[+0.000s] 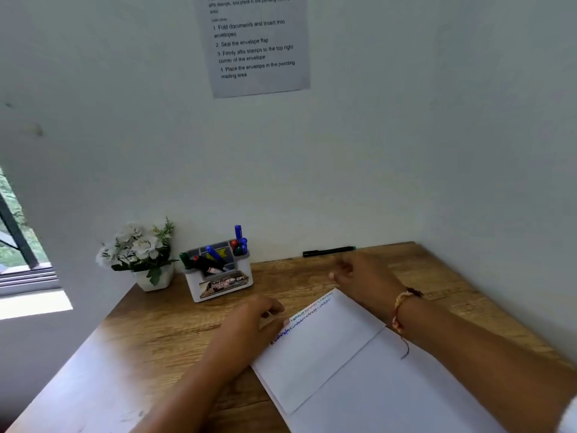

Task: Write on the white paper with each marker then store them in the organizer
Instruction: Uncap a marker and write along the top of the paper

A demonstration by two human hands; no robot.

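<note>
White paper (359, 370) at near right of tabletop (175, 326), lines of writing along its far edge; left hand (259, 320) resting flat on its left edge. Right hand (359, 276) empty, fingers loose, just short of black marker (327, 252) lying far against wall. Organizer (218, 276) far left, several markers inside. Risk: marker nudged, rolling along wall; paper sliding if unpinned.

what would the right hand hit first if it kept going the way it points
Most likely the black marker lying by the wall at the back of the table. The right hand is just short of it, fingers aimed that way, with nothing visible between, though depth is hard to judge.
</note>
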